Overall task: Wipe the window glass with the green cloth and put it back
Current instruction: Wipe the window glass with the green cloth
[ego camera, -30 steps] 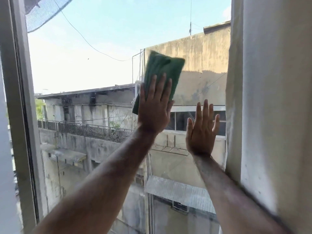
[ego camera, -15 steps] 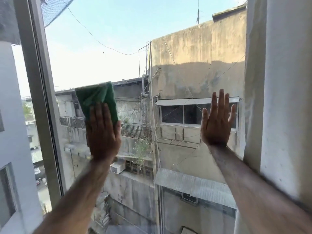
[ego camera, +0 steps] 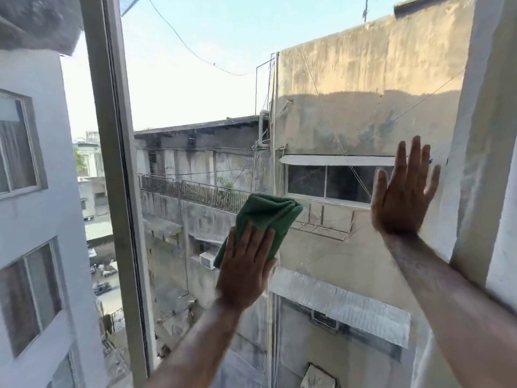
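Against the window glass, low and near its middle, the green cloth is pressed flat: a soft, napped fabric, bunched into a loose folded pad with a crumpled upper right corner. The left hand lies over its lower half, palm flat and fingers together and straight, pinning it to the pane rather than closing round it; most of the cloth sticks out above and to the right of the fingertips. The right hand is empty, spread open with its palm on the glass near the pale, rough right frame. A smooth grey upright frame bounds the pane at left.
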{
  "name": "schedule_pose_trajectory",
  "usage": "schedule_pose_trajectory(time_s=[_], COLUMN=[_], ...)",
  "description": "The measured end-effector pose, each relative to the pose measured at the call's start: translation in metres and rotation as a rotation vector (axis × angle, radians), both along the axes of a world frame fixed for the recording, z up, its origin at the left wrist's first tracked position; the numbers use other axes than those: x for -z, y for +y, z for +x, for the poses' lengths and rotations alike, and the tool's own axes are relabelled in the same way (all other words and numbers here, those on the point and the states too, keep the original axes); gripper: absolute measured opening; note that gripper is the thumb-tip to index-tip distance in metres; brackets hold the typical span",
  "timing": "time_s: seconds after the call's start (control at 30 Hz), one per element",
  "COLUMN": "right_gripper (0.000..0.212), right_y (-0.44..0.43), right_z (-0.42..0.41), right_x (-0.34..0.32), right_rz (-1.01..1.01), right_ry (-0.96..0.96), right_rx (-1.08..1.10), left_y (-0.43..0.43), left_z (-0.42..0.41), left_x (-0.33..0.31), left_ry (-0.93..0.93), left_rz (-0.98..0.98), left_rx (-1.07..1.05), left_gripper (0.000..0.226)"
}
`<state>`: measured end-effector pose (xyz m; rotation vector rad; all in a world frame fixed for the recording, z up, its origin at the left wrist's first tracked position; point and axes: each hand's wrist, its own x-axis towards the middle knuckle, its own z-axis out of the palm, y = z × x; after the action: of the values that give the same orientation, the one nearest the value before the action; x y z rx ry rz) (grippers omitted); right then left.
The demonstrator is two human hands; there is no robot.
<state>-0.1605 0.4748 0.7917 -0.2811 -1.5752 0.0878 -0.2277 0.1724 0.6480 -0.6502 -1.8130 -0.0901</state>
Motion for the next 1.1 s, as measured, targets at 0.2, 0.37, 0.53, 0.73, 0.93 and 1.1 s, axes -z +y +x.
schedule_pose_trajectory(time_s=[0.2, 0.37, 0.53, 0.73, 0.93, 1.1], right_gripper=[0.062, 0.062, 0.062, 0.062, 0.063, 0.063], right_y=[-0.003, -0.005, -0.001, 0.0, 0.001, -0.001], right_z=[0.0, -0.003, -0.004, -0.002, -0.003, -0.004], right_x=[0.001, 0.0, 0.0, 0.0, 0.0, 0.001], right_rz=[-0.013, -0.023, -0.004, 0.004, 0.001, -0.006], right_ry=[-0.006, -0.006, 0.01, 0.006, -0.001, -0.009], right_rx=[0.01, 0.031, 0.002, 0.004, 0.021, 0.01], left_y=[-0.08, -0.032, 0.075, 0.036, -0.065, -0.052], left_z=[-0.022, -0.016, 0.012, 0.007, -0.019, -0.028], left_x=[-0.051, -0.17, -0.13, 0.006, -0.003, -0.136], left_ry=[-0.079, -0.16, 0.01, 0.037, -0.031, -0.074], left_rz=[0.367, 0.905, 0.34, -0.116, 0.133, 0.662], left_rx=[-0.126, -0.144, -0.005, -0.018, -0.117, -0.162], left_gripper=[0.07, 0.081, 0.071, 0.066, 0.074, 0.075])
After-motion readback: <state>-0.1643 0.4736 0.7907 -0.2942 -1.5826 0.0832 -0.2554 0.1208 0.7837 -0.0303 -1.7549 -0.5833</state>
